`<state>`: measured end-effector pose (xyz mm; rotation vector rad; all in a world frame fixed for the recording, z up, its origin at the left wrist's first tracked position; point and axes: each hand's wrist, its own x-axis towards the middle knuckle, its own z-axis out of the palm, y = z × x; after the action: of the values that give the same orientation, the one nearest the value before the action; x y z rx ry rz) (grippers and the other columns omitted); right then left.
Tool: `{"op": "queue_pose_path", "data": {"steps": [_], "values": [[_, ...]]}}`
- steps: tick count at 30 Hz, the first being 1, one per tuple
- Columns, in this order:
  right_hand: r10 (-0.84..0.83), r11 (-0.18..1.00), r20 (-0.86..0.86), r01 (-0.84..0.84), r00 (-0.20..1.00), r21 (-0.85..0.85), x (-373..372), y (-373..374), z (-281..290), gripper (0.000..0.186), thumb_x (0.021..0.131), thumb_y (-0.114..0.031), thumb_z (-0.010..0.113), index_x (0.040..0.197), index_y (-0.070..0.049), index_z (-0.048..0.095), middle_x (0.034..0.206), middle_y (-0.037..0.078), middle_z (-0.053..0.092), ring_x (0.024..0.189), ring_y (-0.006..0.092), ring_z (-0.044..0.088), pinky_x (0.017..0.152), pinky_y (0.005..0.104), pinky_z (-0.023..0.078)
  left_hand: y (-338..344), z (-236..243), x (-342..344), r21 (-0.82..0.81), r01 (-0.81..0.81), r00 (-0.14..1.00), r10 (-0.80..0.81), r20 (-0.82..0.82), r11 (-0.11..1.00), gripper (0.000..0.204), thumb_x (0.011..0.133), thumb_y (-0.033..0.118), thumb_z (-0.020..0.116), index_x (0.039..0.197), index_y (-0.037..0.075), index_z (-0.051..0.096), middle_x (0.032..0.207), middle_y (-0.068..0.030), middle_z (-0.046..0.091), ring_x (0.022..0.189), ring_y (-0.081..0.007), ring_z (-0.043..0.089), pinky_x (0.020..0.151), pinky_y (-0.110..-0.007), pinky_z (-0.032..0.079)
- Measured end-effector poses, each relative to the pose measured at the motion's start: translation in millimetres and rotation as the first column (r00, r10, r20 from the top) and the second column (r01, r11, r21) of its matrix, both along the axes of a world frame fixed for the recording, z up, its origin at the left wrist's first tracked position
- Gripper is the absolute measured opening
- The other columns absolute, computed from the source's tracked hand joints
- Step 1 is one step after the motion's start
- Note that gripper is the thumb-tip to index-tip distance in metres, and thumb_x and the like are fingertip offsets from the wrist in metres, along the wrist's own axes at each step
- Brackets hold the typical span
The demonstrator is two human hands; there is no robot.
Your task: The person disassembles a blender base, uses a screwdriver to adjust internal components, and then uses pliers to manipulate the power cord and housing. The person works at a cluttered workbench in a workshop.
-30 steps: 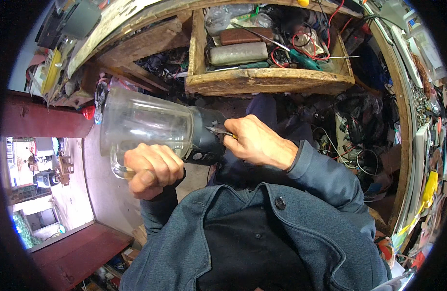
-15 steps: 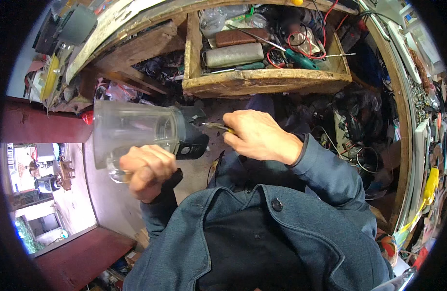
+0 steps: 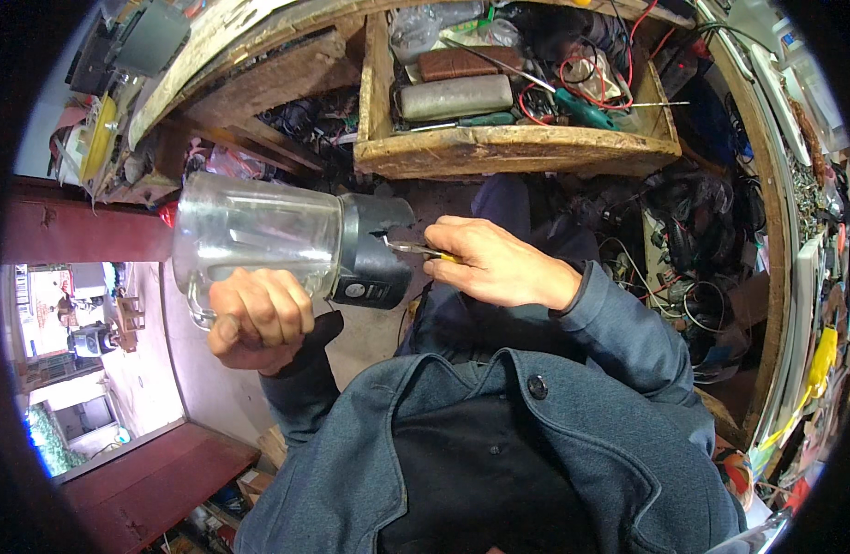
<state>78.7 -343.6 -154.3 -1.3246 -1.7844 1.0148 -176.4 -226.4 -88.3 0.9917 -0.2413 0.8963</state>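
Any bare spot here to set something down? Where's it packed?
Best: pale floor, bordered by blender jar above, lower maroon panel below, left sleeve at right. Smaller patch between that sleeve and jar's black base.

Crowded: wooden drawer, holding screwdrivers and grey case; cable clutter below and right.

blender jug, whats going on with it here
The left hand grips the jug, tipped on its side. The right hand holds pliers, their tips at the jug's jagged black base; contact is hard to tell. Ahead, an open drawer holds a green-handled screwdriver.
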Motion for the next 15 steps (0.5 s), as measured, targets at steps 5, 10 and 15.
{"op": "queue_pose_path", "data": {"steps": [5,10,15], "values": [[0.022,0.999,-0.047,-0.021,0.999,0.034,2.5,-1.4,-0.5,0.024,0.097,-0.019,0.062,0.092,0.003,0.054,0.089,0.018,0.052,0.087,0.0366,0.055,0.078,0.0466,0.045,2.8,3.4,2.3,0.005,0.055,0.998,-0.055,0.014,0.998,0.048,0.092,0.013,0.049,0.049,0.014,0.028,0.038,-0.0033,0.037,0.026,-0.0140,0.031,0.030,-0.030,0.029],[0.048,0.992,-0.001,-0.048,0.999,0.116,4.0,-1.0,-1.2,0.022,0.096,-0.017,0.063,0.093,0.003,0.054,0.092,0.018,0.053,0.090,0.0363,0.055,0.079,0.0462,0.046,2.0,7.4,4.6,-0.010,0.093,0.995,-0.093,0.029,0.996,0.048,0.093,0.012,0.048,0.049,0.014,0.030,0.038,-0.0035,0.037,0.026,-0.0142,0.031,0.030,-0.031,0.029],[0.059,0.997,-0.016,-0.058,0.998,0.047,1.2,-0.4,9.3,0.019,0.095,-0.015,0.063,0.093,0.002,0.054,0.089,0.017,0.051,0.088,0.0351,0.055,0.077,0.0456,0.045,1.0,4.8,5.7,-0.005,0.125,0.992,-0.125,0.035,0.992,0.047,0.092,0.011,0.049,0.049,0.014,0.031,0.038,-0.0040,0.038,0.026,-0.0145,0.030,0.030,-0.031,0.029]]}}
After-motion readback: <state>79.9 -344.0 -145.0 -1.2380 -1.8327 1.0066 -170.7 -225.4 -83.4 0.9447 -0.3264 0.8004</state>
